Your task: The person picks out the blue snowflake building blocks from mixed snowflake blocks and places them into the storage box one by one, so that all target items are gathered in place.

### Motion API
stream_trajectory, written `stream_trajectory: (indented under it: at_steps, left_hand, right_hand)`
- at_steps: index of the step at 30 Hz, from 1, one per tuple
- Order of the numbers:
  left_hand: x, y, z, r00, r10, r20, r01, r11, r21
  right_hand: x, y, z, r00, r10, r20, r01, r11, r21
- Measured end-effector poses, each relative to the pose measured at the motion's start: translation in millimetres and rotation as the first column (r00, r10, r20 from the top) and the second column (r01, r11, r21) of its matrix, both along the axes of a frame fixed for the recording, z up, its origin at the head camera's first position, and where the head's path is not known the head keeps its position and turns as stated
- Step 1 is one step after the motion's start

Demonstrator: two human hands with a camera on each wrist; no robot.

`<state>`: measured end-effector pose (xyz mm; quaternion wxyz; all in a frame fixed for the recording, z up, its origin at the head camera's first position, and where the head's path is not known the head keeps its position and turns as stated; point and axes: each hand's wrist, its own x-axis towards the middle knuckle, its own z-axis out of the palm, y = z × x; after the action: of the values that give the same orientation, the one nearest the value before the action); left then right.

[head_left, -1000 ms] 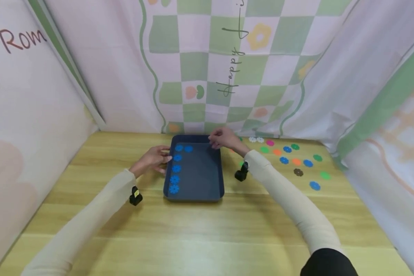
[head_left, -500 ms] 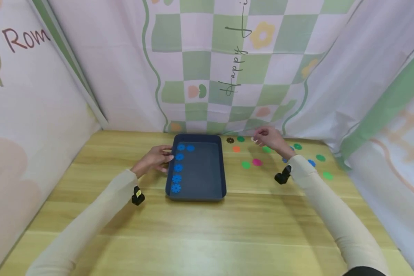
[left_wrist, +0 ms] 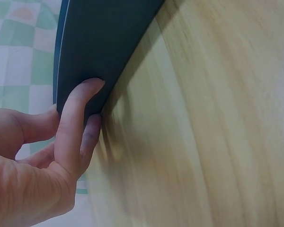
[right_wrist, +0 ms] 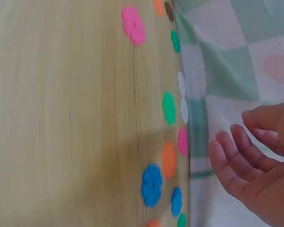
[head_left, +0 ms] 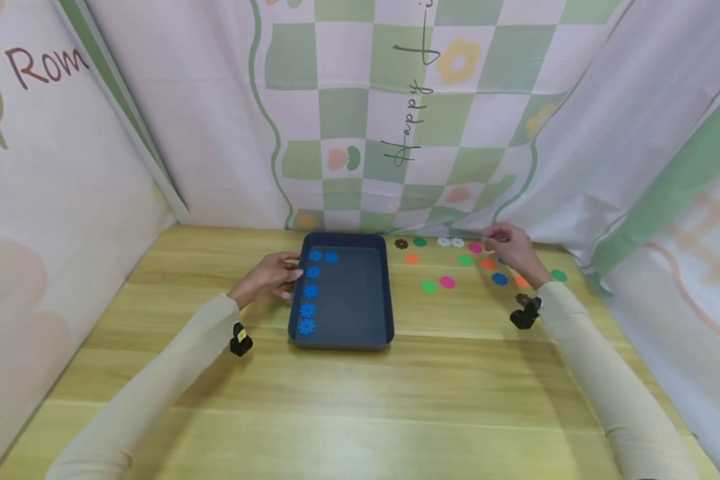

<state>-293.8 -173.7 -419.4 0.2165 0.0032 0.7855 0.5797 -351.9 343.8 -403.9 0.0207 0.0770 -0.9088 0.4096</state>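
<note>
A dark grey-blue rectangular tray (head_left: 357,300) lies on the wooden table. Inside it, several blue flower-shaped discs (head_left: 310,291) form a column along the left side, with one more beside the farthest. My left hand (head_left: 269,275) holds the tray's left wall; in the left wrist view its fingers (left_wrist: 71,127) bend against the outer side, right at the rim. Over the far right of the table hovers my right hand (head_left: 519,255), fingers loosely bent and nothing between them. Near it lie a blue disc (right_wrist: 152,185), an orange disc (right_wrist: 169,159) and a pink disc (right_wrist: 182,141).
Right of the tray are scattered more discs: light green (head_left: 429,287), pink (head_left: 447,283), white (head_left: 443,241), brown (head_left: 401,244) and dark green (head_left: 559,275). A checked curtain (head_left: 390,133) hangs along the table's far edge, with more cloth at both sides.
My right hand has moved from the tray's far right corner rightward, past the white discs, to the far right group. My left hand stays at the tray; the blue discs inside lie as before.
</note>
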Motion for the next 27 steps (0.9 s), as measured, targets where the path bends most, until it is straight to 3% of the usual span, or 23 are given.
stream_trajectory:
  at_steps: [10, 17, 22, 27]
  left_hand:
    - [4.5, -9.0, -3.8, 1.0, -0.022, -0.005, 0.022, 1.0, 0.019]
    - [4.0, -13.1, -5.8, 0.999, -0.02, 0.04, 0.017, 0.997, 0.08]
    - [3.5, -11.3, -4.5, 0.998, -0.003, 0.062, -0.002, 0.996, 0.086]
    - [3.1, -9.6, -2.6, 0.999, -0.013, 0.052, 0.009, 0.997, 0.072]
  right_hand:
    - [-2.3, 36, -14.6, 0.992, -0.083, 0.097, 0.083, 0.997, 0.0]
    - [1.7, 53, -19.4, 0.983, -0.12, 0.139, 0.137, 0.983, -0.122]
    - [2.1, 60, -23.3, 0.981, -0.148, 0.129, 0.157, 0.985, -0.068]
    - [-0.2, 64, -25.3, 0.981, -0.098, 0.169, 0.088, 0.994, 0.066]
